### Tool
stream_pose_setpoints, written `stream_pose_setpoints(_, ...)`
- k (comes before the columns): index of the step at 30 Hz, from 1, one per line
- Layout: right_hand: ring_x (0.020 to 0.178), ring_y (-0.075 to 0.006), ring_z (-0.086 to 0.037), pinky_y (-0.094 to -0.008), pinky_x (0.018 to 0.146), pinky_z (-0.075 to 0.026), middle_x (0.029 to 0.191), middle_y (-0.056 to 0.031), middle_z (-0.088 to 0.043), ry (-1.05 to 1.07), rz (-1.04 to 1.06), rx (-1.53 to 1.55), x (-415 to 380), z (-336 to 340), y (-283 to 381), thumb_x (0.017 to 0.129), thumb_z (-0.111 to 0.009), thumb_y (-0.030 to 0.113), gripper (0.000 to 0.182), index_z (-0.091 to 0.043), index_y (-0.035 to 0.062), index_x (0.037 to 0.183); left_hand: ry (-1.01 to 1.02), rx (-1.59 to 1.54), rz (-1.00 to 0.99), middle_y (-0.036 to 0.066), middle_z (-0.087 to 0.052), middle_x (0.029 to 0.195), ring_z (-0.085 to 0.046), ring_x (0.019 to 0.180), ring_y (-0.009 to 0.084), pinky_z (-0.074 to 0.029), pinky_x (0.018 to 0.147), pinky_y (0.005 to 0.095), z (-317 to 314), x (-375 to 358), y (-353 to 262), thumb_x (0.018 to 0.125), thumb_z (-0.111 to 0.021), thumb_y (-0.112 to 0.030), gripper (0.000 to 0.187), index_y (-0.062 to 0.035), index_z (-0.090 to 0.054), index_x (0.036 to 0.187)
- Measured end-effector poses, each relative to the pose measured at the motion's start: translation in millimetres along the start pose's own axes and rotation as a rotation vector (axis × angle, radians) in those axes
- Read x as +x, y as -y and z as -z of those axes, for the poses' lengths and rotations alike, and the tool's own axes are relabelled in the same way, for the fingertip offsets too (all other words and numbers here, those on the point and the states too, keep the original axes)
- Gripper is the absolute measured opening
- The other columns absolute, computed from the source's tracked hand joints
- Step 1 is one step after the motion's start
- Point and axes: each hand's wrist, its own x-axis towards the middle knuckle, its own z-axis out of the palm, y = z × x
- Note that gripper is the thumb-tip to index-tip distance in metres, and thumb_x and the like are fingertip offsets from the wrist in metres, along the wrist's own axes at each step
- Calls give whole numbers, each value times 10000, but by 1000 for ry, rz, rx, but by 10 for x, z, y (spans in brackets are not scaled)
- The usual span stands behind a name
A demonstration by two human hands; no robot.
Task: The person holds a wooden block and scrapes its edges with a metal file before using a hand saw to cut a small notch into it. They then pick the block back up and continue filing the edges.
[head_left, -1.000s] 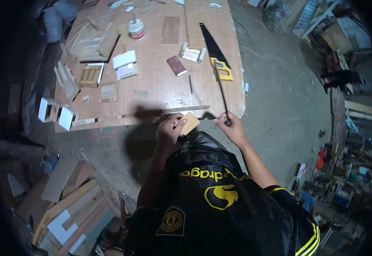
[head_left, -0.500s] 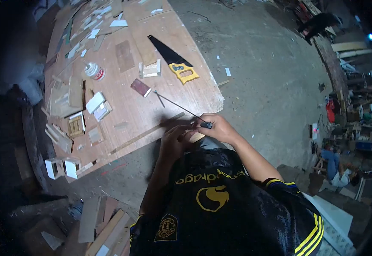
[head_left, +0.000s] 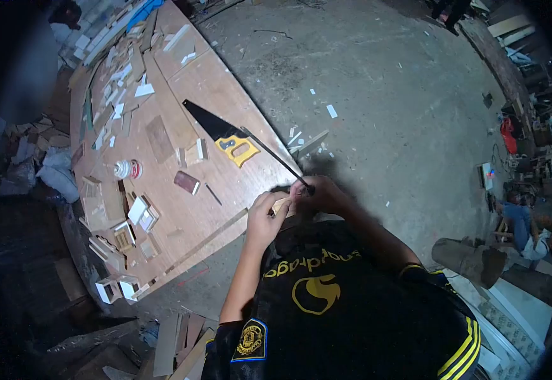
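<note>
My left hand [head_left: 264,216] is closed around a small pale wooden piece [head_left: 280,205] close in front of my chest. Right beside it, my right hand [head_left: 322,193] grips a long, thin dark rod-like tool [head_left: 276,156] by its black end. The rod points up and left over the table corner, its far end overlapping the handsaw [head_left: 225,136] in this view. That saw has a black blade and a yellow handle. A reddish-brown block [head_left: 186,182] and a thin dark stick [head_left: 213,194] lie on the table left of my hands.
The wooden table [head_left: 225,88] carries a white bottle [head_left: 128,169], small wooden assemblies [head_left: 141,214] and many offcuts. Scraps lie on the concrete floor [head_left: 377,120] at right. Boards [head_left: 178,342] are stacked below left. A person [head_left: 529,237] is low at the far right.
My view has shifted, so the table sits lower and further left. The rod now points more steeply upward, and my left hand shows more fully around the wooden piece.
</note>
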Motion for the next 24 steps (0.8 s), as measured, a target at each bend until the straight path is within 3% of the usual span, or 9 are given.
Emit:
stream_pose_setpoints(7, 760, -112, -636, -275, 739, -499, 804, -62, -691, 16, 45, -147, 360, 571, -589, 775, -707, 125, 150, -665, 24, 877, -43, -109, 228, 112, -656, 862, -626, 764, 206, -467, 669, 287, -743, 433, 355, 834, -699, -147, 172, -19, -665, 944)
stream_pose_setpoints(9, 766, -110, -633, -274, 736, -496, 810, -63, -691, 66, 34, -90, 494, 649, -850, 777, -694, 127, 142, -666, 20, 867, -69, -109, 237, 114, -659, 863, -626, 770, 206, -470, 676, 283, -908, 490, 508, 840, -693, -147, 167, -17, -661, 940)
stream_pose_setpoints(13, 779, -97, -622, -265, 743, -486, 797, -51, -677, 119, -28, -22, 782, 730, -1143, 788, -684, 143, 140, -668, 27, 864, -33, -158, 462, 109, -660, 872, -636, 798, 238, -479, 684, 306, -1112, 622, 799, 837, -683, -133, 155, -19, -651, 937)
stream_pose_setpoints(16, 752, -114, -626, -283, 711, -483, 784, -56, -674, 140, -70, -81, 938, 779, -1393, 790, -673, 156, 135, -671, 41, 862, -81, -23, 257, 118, -654, 891, -607, 855, 315, -470, 759, 373, -1239, 742, 1032, 817, -668, -113, 113, -41, -649, 903)
stream_pose_setpoints(19, 751, -149, -633, -296, 711, -478, 804, -73, -681, 86, -14, -194, 1063, 743, -1642, 789, -679, 200, 174, -683, 44, 865, -79, 145, 178, 135, -625, 847, -590, 830, 300, -436, 817, 404, -1310, 783, 1226, 820, -676, -128, 151, -29, -650, 932)
stream_pose_setpoints(24, 778, -152, -643, -293, 730, -477, 824, -78, -696, 104, -211, -105, 1171, 626, -1744, 794, -690, 227, 203, -698, 47, 886, -46, 411, 207, 92, -535, 1063, -452, 1032, 313, -368, 892, 425, -1339, 725, 1343, 781, -718, -237, 312, -122, -640, 1061)
